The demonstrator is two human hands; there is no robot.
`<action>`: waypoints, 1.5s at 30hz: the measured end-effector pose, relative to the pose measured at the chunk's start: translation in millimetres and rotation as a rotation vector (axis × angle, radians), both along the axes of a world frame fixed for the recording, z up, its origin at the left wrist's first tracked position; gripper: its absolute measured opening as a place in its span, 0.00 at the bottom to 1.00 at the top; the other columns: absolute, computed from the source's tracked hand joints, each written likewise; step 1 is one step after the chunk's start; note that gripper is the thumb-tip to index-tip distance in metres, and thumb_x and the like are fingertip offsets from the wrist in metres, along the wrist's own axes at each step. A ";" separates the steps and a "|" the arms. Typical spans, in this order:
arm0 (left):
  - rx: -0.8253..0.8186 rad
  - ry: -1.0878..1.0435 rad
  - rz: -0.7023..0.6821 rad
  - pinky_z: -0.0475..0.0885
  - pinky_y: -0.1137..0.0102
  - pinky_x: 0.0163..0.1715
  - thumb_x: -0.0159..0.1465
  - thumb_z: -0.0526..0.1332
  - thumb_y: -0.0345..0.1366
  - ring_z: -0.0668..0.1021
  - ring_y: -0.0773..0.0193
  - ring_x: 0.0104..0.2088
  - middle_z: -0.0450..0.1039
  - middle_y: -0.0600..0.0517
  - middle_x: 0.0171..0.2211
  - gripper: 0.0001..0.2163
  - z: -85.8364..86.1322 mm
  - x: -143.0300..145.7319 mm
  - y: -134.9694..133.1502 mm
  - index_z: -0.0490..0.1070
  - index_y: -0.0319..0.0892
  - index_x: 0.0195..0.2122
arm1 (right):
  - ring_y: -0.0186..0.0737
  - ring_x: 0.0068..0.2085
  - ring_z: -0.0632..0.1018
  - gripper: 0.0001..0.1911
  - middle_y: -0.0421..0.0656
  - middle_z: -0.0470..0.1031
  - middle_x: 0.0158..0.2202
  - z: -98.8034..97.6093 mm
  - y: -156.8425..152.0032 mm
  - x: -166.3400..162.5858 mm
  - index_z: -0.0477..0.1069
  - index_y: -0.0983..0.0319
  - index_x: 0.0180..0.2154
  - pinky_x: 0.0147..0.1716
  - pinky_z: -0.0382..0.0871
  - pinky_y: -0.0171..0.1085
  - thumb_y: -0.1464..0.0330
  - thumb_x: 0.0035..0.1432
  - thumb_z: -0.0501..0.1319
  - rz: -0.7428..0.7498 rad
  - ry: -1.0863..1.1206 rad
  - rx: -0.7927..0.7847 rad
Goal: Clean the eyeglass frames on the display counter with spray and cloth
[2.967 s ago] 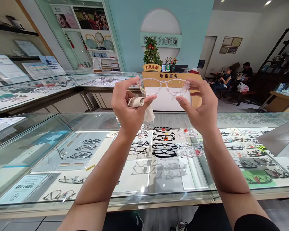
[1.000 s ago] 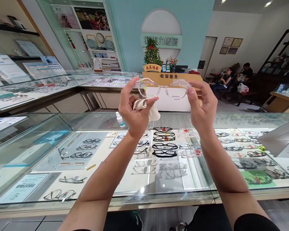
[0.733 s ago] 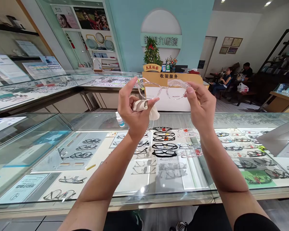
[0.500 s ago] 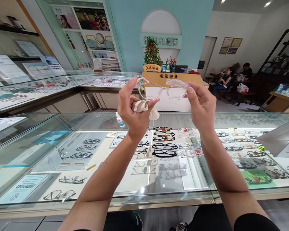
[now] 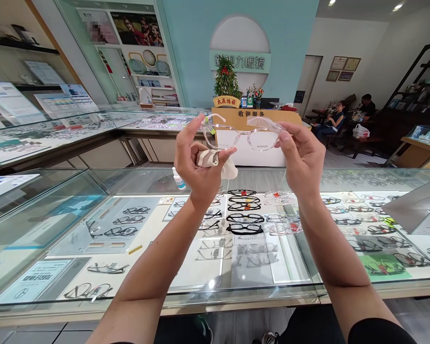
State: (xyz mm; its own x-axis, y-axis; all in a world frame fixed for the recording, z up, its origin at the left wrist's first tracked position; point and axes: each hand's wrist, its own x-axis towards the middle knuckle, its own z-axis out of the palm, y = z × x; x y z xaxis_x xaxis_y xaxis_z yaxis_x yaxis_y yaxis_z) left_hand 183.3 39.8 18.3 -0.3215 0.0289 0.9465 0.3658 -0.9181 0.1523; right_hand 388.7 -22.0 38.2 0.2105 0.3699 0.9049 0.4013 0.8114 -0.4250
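Note:
I hold a pair of clear-framed glasses (image 5: 242, 136) up in front of me with both hands. My left hand (image 5: 197, 160) pinches the left end of the frame between forefinger and thumb, and a beige cleaning cloth (image 5: 215, 162) is tucked in its palm. My right hand (image 5: 303, 155) grips the right end at the hinge. The temples point away from me.
Below my arms is a glass display counter (image 5: 93, 296) with several pairs of glasses (image 5: 244, 217) laid out inside. A small white spray bottle (image 5: 178, 178) stands on its glass top. Another counter runs along the left. Two people sit at the far right (image 5: 351, 117).
The glasses have tilted so the temples swing up and away from me. My left hand has shifted a little to the right since three seconds ago, uncovering the spray bottle.

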 end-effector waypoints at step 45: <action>-0.202 0.071 -0.289 0.65 0.66 0.25 0.59 0.77 0.64 0.70 0.73 0.26 0.81 0.49 0.60 0.32 1.6 1.8 -2.8 0.76 0.56 0.59 | 0.41 0.33 0.80 0.16 0.40 0.72 0.34 3.3 -8.6 0.7 0.76 0.49 0.55 0.37 0.77 0.45 0.53 0.77 0.55 0.081 -0.033 -0.081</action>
